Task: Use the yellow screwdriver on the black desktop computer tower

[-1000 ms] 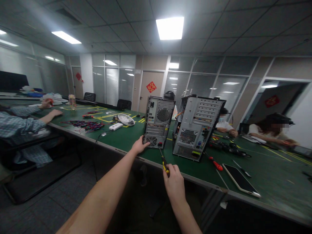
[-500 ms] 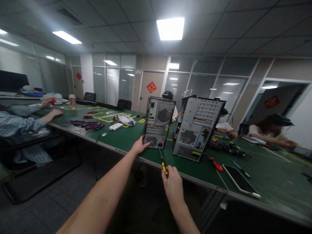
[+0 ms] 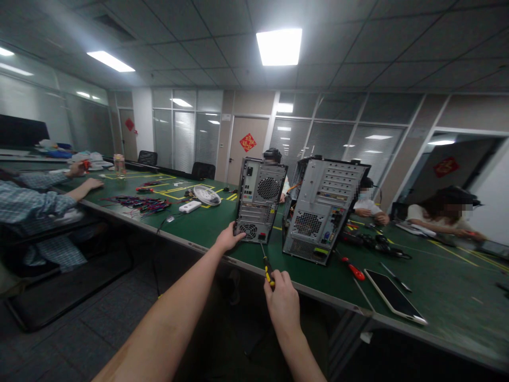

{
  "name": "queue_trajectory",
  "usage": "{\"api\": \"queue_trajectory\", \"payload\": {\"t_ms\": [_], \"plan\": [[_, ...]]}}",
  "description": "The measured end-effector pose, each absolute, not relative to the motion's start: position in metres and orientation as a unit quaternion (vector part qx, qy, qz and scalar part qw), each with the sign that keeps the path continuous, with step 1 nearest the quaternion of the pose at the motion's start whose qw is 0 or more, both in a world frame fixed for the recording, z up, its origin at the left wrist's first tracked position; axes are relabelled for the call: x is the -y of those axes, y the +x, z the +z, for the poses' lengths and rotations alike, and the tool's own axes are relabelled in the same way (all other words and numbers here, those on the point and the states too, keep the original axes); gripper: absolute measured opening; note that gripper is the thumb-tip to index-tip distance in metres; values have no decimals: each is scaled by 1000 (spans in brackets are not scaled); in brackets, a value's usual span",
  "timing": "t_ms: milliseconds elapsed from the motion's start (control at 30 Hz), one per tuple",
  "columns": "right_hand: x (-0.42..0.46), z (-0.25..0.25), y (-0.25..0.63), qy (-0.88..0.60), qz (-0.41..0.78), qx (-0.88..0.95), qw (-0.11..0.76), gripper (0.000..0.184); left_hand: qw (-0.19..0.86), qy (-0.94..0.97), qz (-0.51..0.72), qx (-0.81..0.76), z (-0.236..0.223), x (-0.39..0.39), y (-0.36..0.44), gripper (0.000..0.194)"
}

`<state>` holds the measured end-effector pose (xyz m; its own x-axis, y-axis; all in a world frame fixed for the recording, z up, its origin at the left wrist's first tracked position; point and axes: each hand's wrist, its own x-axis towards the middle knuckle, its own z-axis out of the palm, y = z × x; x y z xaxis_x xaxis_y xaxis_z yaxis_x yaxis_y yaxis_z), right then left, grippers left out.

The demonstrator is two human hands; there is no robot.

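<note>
A computer tower (image 3: 259,199) stands upright near the table's front edge, its back panel with two fan grilles facing me. My left hand (image 3: 228,239) is closed on its lower left corner, thumb across the back panel. In my right hand (image 3: 283,296) is a yellow and black screwdriver (image 3: 269,270), held by the end of its handle. The screwdriver's shaft points up to the bottom edge of the back panel; whether the tip sits in a screw is too small to tell. Beside it on the right is a larger computer tower (image 3: 323,212), its left side open.
On the green table (image 3: 453,286) to the right lie a red screwdriver (image 3: 353,269), a phone (image 3: 394,296), a knife-like tool (image 3: 395,277) and black cables (image 3: 374,242). Leftward are bundled wires (image 3: 139,203), a white power strip (image 3: 190,207) and a white round grille (image 3: 207,194). Several people sit around.
Both hands, the screwdriver and the towers keep their places. The whole view has shifted very slightly.
</note>
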<state>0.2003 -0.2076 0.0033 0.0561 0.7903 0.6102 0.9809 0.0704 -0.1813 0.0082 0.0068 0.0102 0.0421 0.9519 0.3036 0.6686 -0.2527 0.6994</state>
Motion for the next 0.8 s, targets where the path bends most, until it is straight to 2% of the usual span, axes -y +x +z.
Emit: {"api": "queue_trajectory", "payload": {"t_ms": [800], "plan": [[208,-1,197,-644,-180,680,301,6,198,694,372,-584,13,-4,8,84]]}}
